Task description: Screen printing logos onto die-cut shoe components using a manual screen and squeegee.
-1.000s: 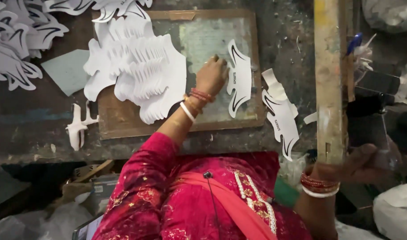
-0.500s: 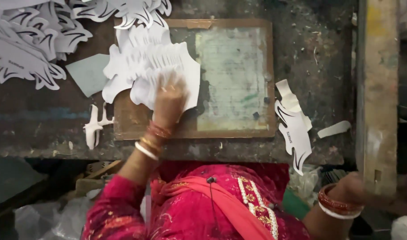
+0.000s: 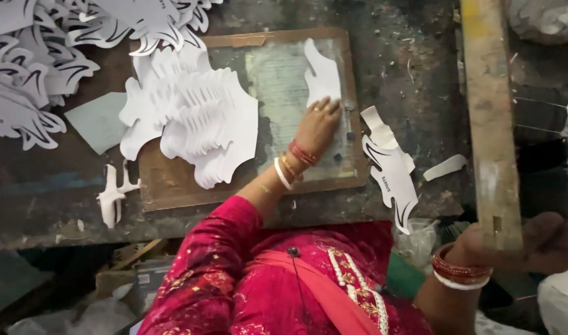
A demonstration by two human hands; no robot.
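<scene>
While the left hand (image 3: 318,127) presses flat on the white cutout (image 3: 323,74), lying lengthwise along the framed board's (image 3: 352,149) far right edge, the right hand (image 3: 482,239) grips the wooden lever (image 3: 487,111) beyond that edge.

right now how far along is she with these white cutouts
Done, it seems: several printed cutouts lie stacked right of the board, more spread at far left. In hand: the left hand presses one white cutout flat on the board; the right hand grips a wooden lever. Left: a fanned stack of blank cutouts waits.
</scene>
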